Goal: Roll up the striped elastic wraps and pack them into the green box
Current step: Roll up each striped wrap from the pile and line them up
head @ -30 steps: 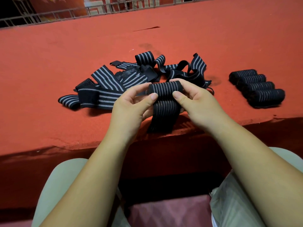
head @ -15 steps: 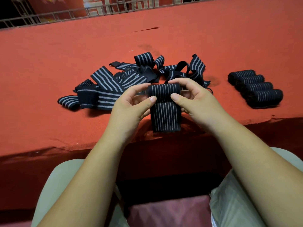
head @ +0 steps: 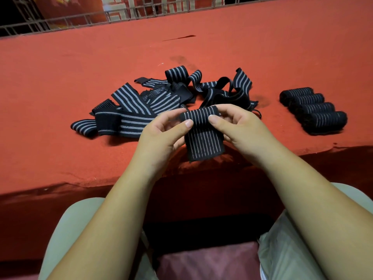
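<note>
Four finished rolls (head: pixel 313 110) lie aside, both hands (head: pixel 161 132) (head: pixel 240 126) pinch a half-rolled wrap (head: pixel 201 130), a loose pile (head: pixel 161 100) waits, no box visible.

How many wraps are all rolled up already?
4, touching in a row on the red table's right side: farthest rolled wrap, second, third, nearest. None look hidden.

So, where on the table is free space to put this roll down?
Free red table: the narrow gap between the loose pile and the four finished rolls; the wide strip from the pile back to the railing; the area left of the pile. Crowded: the centre, behind the held wrap.
</note>
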Available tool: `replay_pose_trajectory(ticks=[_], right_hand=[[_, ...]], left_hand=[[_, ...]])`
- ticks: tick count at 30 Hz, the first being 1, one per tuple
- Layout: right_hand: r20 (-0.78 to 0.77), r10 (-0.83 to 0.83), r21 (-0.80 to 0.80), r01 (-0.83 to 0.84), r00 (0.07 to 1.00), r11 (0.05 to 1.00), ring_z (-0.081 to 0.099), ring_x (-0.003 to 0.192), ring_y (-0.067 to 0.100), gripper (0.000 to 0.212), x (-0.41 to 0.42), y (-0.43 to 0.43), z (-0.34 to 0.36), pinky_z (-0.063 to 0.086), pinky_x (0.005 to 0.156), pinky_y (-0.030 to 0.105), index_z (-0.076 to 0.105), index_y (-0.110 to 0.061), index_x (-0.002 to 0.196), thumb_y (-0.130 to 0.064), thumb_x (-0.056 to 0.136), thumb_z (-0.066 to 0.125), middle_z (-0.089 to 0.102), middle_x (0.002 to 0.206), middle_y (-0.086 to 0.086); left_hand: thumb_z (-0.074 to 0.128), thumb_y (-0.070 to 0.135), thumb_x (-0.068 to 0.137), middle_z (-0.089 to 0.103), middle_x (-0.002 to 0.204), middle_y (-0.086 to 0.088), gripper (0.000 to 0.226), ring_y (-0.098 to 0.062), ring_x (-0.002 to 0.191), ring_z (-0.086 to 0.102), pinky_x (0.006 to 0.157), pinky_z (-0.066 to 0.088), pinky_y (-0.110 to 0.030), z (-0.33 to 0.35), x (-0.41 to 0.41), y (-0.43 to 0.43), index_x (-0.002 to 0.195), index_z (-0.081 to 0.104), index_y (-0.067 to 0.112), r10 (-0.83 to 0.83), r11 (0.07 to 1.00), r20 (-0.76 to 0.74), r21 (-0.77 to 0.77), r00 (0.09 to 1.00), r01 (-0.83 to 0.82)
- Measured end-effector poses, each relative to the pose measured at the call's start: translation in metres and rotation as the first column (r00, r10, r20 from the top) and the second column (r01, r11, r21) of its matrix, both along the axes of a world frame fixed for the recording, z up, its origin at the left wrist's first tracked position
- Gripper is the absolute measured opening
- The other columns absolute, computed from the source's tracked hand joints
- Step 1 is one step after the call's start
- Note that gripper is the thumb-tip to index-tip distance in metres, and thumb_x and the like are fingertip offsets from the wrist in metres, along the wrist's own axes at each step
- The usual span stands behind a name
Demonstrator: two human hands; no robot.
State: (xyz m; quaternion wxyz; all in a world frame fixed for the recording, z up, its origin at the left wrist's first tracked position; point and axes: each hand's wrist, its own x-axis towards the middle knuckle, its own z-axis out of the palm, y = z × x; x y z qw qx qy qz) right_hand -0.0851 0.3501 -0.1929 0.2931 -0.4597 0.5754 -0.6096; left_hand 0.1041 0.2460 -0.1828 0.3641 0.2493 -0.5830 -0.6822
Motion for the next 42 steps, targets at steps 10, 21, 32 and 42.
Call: replay_pose_trajectory(ticks=[10,21,32,42], right_hand=[[0.016,0.020,0.009,-0.020,1.000,1.000,0.074,0.089,0.001,0.026,0.005,0.004,0.004,0.054,0.077,0.015,0.069,-0.016,0.133,-0.019,0.107,0.067,0.079,0.097,-0.009],[-0.009,0.005,-0.035,-0.006,1.000,0.999,0.076,0.112,0.032,0.025,0.006,0.005,0.004,0.059,0.103,0.059,0.074,-0.030,0.128,-0.034,0.103,0.072,0.078,0.118,0.010],[0.029,-0.043,-0.022,0.044,0.999,0.999,0.077,0.100,0.019,0.025,0.005,0.001,0.000,0.060,0.104,0.054,0.074,-0.019,0.128,-0.025,0.104,0.072,0.080,0.110,0.002],[-0.030,-0.078,-0.001,0.078,0.997,0.997,0.077,0.095,0.013,0.024,-0.008,0.010,0.003,0.061,0.082,0.030,0.074,-0.021,0.127,-0.015,0.105,0.069,0.080,0.103,-0.008]], left_hand=[[0.076,0.006,0.097,0.076,0.125,-0.019,0.033,-0.033,0.119,0.075,0.104,0.060,-0.052,-0.002,0.001,-0.001,0.130,0.070,0.006,0.028,0.999,0.037,-0.042,0.999,-0.026],[0.076,0.009,0.097,0.080,0.118,-0.009,0.027,-0.026,0.115,0.077,0.101,0.060,-0.041,0.000,0.002,0.001,0.123,0.074,0.016,0.028,0.998,0.029,-0.050,0.999,-0.026],[0.070,0.007,0.101,0.082,0.109,-0.009,0.026,-0.020,0.098,0.080,0.090,0.062,-0.031,0.001,0.000,0.006,0.126,0.072,0.000,0.030,0.998,0.002,-0.053,1.000,-0.030],[0.077,0.008,0.097,0.083,0.110,-0.010,0.023,-0.027,0.109,0.079,0.095,0.063,-0.035,-0.001,-0.015,0.013,0.120,0.078,0.007,0.123,0.987,-0.002,-0.102,0.992,-0.123]])
